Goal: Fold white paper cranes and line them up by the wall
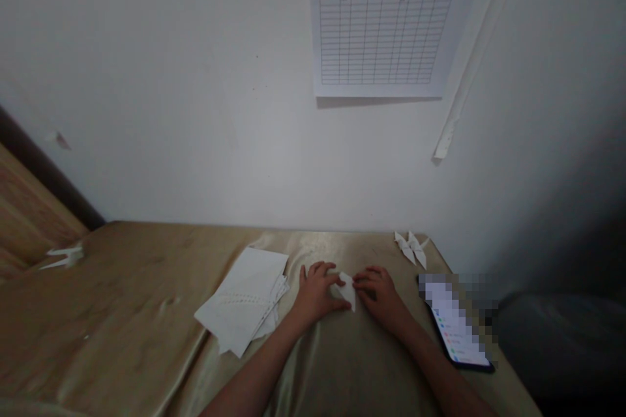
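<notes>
Between my two hands is a small piece of folded white paper (347,289), held low over the cloth-covered table. My left hand (317,292) grips its left side, thumb at the lower edge and index finger near the top, the other fingers raised. At the paper's upper right edge, my right hand (379,293) pinches it with curled fingers; its thumb is partly hidden. A stack of white paper sheets (249,296) lies left of my left hand. Folded paper shapes with pointed ends (415,251) rest beyond my right hand.
A phone (454,329) with a lit, partly blurred screen lies right of my right forearm. Wrinkled golden cloth (147,300) covers the table. White paper scraps (66,255) lie at the far left. A printed table sheet (381,32) hangs on the wall behind.
</notes>
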{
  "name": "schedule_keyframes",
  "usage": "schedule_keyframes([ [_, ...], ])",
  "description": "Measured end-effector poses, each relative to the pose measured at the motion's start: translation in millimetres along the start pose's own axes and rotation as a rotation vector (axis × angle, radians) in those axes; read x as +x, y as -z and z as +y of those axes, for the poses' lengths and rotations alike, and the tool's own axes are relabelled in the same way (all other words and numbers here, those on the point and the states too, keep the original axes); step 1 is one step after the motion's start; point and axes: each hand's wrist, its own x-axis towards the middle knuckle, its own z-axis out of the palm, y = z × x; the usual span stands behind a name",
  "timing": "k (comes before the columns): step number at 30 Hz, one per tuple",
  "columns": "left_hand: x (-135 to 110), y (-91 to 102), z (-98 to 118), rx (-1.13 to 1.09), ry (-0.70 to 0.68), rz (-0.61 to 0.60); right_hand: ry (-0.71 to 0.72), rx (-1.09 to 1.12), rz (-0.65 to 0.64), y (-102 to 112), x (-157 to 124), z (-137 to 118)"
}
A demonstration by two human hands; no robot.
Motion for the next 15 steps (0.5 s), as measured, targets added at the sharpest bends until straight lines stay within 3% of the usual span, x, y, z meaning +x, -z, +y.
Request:
schedule_keyframes([
  [15, 2.2, 4.4, -4.8, -0.084, 0.013, 0.089, -0.084, -0.078, -0.018, 6.4, -1.5, -10.4],
])
